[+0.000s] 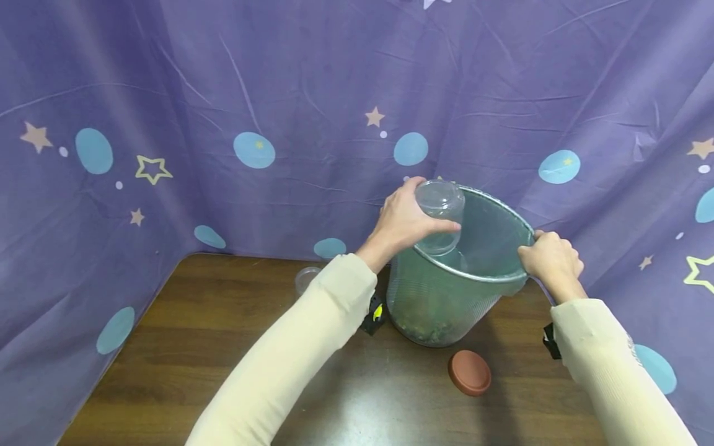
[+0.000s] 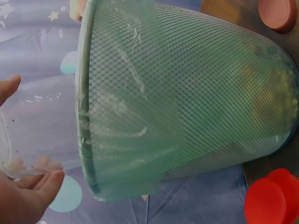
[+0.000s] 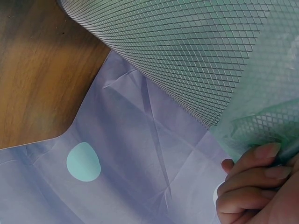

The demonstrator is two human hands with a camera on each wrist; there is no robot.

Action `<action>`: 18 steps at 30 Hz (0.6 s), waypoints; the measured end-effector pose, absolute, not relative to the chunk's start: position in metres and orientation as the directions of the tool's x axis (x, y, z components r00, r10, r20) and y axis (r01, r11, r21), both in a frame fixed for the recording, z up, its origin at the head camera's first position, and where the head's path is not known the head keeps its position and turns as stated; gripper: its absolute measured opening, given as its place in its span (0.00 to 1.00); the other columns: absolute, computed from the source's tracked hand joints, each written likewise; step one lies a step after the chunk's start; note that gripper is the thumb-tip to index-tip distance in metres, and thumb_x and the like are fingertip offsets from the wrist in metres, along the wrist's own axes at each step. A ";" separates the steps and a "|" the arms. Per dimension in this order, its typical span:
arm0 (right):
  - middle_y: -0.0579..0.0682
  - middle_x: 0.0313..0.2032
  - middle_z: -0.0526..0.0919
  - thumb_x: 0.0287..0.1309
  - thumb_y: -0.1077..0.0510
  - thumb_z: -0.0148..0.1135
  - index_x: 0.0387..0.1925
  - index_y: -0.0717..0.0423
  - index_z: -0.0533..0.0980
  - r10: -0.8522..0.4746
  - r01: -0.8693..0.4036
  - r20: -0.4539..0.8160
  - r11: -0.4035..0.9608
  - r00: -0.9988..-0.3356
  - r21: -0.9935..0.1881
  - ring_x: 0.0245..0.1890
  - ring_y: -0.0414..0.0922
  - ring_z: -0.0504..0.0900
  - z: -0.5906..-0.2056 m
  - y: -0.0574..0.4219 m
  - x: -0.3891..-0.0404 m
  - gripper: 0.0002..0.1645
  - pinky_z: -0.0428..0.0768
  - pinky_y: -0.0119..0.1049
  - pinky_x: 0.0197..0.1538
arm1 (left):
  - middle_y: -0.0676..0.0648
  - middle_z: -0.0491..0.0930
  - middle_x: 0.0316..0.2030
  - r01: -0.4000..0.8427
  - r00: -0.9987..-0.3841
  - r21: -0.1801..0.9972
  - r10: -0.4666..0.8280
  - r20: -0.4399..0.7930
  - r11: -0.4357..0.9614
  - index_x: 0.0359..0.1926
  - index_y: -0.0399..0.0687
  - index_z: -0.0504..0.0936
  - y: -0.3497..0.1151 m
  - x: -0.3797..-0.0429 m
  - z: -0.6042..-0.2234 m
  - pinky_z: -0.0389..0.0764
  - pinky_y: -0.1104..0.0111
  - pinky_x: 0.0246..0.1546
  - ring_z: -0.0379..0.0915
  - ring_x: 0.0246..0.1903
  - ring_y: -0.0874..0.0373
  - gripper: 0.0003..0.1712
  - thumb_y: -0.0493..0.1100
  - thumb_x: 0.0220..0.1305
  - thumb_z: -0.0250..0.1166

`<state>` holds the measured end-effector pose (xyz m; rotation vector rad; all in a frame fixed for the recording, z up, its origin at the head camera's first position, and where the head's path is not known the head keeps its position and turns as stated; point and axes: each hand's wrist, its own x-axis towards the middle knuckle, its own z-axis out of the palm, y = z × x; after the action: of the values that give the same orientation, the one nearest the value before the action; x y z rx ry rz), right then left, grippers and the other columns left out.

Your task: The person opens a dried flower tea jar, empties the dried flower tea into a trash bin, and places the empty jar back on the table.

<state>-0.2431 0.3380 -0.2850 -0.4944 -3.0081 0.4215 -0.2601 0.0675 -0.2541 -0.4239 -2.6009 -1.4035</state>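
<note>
My left hand (image 1: 406, 218) grips a clear plastic jar (image 1: 440, 201), tilted with its base up over the mouth of a wire mesh bin (image 1: 485, 277). Small dark specks cling inside the jar (image 2: 32, 126) in the left wrist view. A thin green bag lines the bin (image 2: 187, 93) and folds over its rim. Dark green and yellowish bits show through the mesh near the bottom. On the bin's right side my right hand (image 1: 552, 260) holds the rim, fingers curled over it in the right wrist view. The bin leans on the brown table.
A round terracotta-coloured lid or dish (image 1: 470, 371) lies on the table (image 1: 390, 396) in front of the bin. Behind my left sleeve a clear round piece (image 1: 305, 279) partly shows. The left wrist view has a red object (image 2: 273, 198). A purple curtain (image 1: 312, 93) hangs behind.
</note>
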 end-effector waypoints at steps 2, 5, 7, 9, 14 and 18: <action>0.78 0.54 0.72 0.55 0.52 0.45 0.49 0.63 0.72 0.322 0.305 0.019 0.911 -0.946 -0.278 0.52 0.77 0.71 -0.286 0.337 -0.243 0.25 0.73 0.65 0.42 | 0.48 0.75 0.61 0.351 -0.936 0.785 0.197 0.290 0.510 0.70 0.51 0.64 0.065 -0.259 -0.254 0.74 0.59 0.62 0.71 0.61 0.52 0.57 0.59 0.38 0.81; 0.78 0.54 0.72 0.56 0.52 0.45 0.49 0.63 0.72 0.320 0.302 0.020 0.913 -0.947 -0.275 0.51 0.77 0.71 -0.287 0.337 -0.243 0.25 0.73 0.65 0.42 | 0.48 0.75 0.61 0.378 -0.926 0.790 0.210 0.315 0.483 0.69 0.51 0.64 0.062 -0.257 -0.253 0.74 0.59 0.62 0.71 0.60 0.52 0.57 0.57 0.39 0.81; 0.78 0.54 0.72 0.56 0.52 0.45 0.50 0.63 0.71 0.318 0.302 0.017 0.914 -0.948 -0.272 0.51 0.77 0.72 -0.287 0.338 -0.244 0.25 0.73 0.65 0.42 | 0.48 0.76 0.60 0.388 -0.922 0.793 0.207 0.328 0.471 0.69 0.51 0.65 0.060 -0.257 -0.253 0.75 0.60 0.61 0.72 0.59 0.52 0.56 0.57 0.38 0.81; 0.78 0.53 0.72 0.56 0.51 0.45 0.50 0.63 0.71 0.318 0.302 0.014 0.914 -0.948 -0.269 0.51 0.77 0.72 -0.287 0.338 -0.244 0.25 0.73 0.65 0.42 | 0.48 0.77 0.58 0.397 -0.918 0.799 0.203 0.341 0.453 0.68 0.52 0.66 0.058 -0.258 -0.253 0.76 0.60 0.59 0.73 0.58 0.53 0.55 0.57 0.38 0.82; 0.78 0.54 0.72 0.56 0.51 0.45 0.51 0.63 0.71 0.322 0.308 0.009 0.912 -0.947 -0.272 0.52 0.77 0.71 -0.287 0.338 -0.242 0.26 0.72 0.65 0.43 | 0.50 0.78 0.56 0.400 -0.917 0.822 0.176 0.359 0.406 0.66 0.53 0.67 0.051 -0.259 -0.253 0.77 0.61 0.57 0.75 0.56 0.54 0.54 0.56 0.38 0.82; 0.78 0.54 0.72 0.56 0.51 0.45 0.52 0.63 0.71 0.319 0.305 0.006 0.911 -0.948 -0.276 0.52 0.77 0.71 -0.286 0.337 -0.242 0.26 0.72 0.65 0.44 | 0.50 0.78 0.58 0.386 -0.923 0.852 0.145 0.357 0.354 0.67 0.54 0.67 0.046 -0.260 -0.254 0.76 0.60 0.58 0.74 0.56 0.54 0.54 0.57 0.38 0.82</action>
<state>-0.2420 0.3367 -0.2861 -0.4938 -3.0214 0.4232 -0.2602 0.0456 -0.2542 -0.4783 -2.3963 -1.5996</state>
